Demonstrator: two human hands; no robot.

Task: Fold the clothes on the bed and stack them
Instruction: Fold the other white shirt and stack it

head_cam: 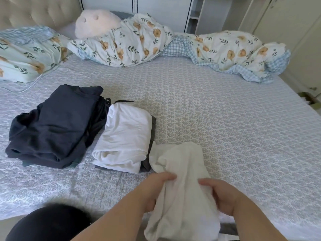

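Head view. Both hands work at 6 o'clock, at the near edge of the bed [225, 119]. Left hand [154, 190] grasps the left edge of a white garment [182, 180], fingers curled into the cloth; right hand [220, 197] grasps the right edge the same way. The garment is bunched lengthwise — far end lying on the bed, near end hanging over the edge toward the person.

At 9 o'clock from the hands: a folded white stack [125, 136] on a grey piece, touching the far corner of the held garment. Further out at 9–10 o'clock, a dark navy stack [57, 126], loosely folded, with a drawstring trailing.

At 12 o'clock, well apart: floral duvet [130, 42], plush pillow [97, 23].

Risks, as judged:
- The garment is gathered, not flat — a fold made now would likely trap creases and give a lumpy bundle.
- The hanging end may slide off the bed if either grasp loosens.
- Pulling the far corner could drag the white stack's edge out of square.
- The navy stack looks slack; adding to it may tip it.
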